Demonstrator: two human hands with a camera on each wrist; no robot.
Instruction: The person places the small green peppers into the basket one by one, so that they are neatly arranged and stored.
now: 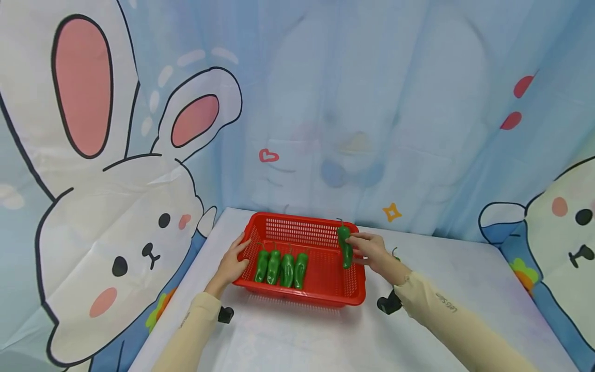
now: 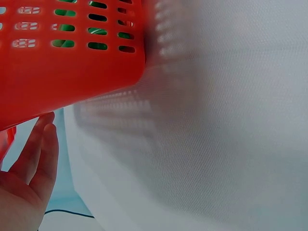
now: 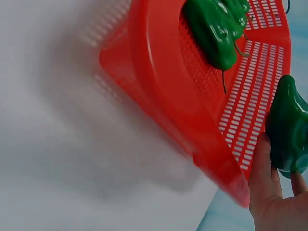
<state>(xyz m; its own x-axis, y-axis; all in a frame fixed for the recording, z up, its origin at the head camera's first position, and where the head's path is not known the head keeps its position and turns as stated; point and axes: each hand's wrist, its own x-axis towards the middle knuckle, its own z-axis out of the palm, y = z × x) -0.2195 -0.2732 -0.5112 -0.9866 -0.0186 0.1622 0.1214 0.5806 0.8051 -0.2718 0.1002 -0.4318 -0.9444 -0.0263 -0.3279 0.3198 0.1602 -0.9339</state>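
A red plastic basket (image 1: 297,295) with slotted walls stands on the table. Several glossy green peppers (image 1: 287,269) lie side by side in its left half, stems toward the back wall. My left hand (image 1: 231,264) touches the basket's left rim; in the left wrist view its fingers (image 2: 47,154) look straight against the outside. Over the basket's right end, my right hand (image 1: 372,251) pinches another green pepper (image 1: 345,244) upright, stem up. In the right wrist view this held pepper (image 3: 288,127) sits between thumb and fingers, above the rim.
A further green pepper (image 1: 396,254) is on the table right of the basket, mostly hidden behind my right wrist. The white tabletop (image 1: 288,341) extends in front of the basket. A blue curtain (image 1: 297,103) with printed rabbits hangs behind the table.
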